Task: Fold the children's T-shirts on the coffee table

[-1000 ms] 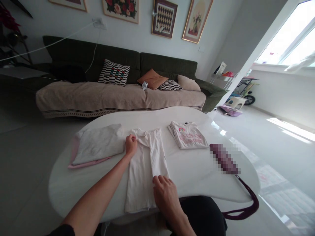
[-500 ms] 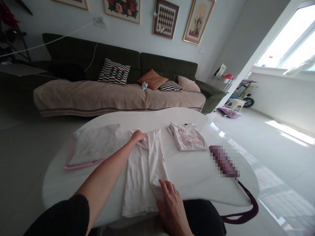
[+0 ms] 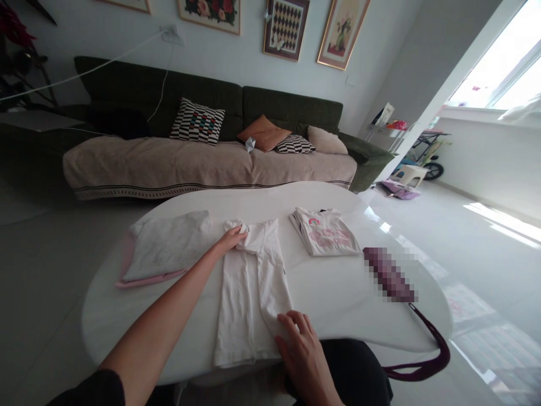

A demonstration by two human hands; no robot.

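Observation:
A white t-shirt [image 3: 249, 287], folded lengthwise into a narrow strip, lies on the white table [image 3: 338, 293] in front of me. My left hand [image 3: 231, 239] reaches to its far end and pinches the cloth near the collar. My right hand [image 3: 302, 347] rests on the shirt's near right corner, fingers bent and pressing the hem.
A folded grey garment on a pink one [image 3: 167, 248] lies left of the shirt. A folded white shirt with pink print [image 3: 324, 232] lies to the right. A blurred dark object with a maroon strap [image 3: 406, 316] sits at the table's right edge. A green sofa [image 3: 211, 141] stands behind.
My left hand slid from the shirt's left shoulder toward the collar and closed on the cloth. My right hand shifted slightly right along the near hem.

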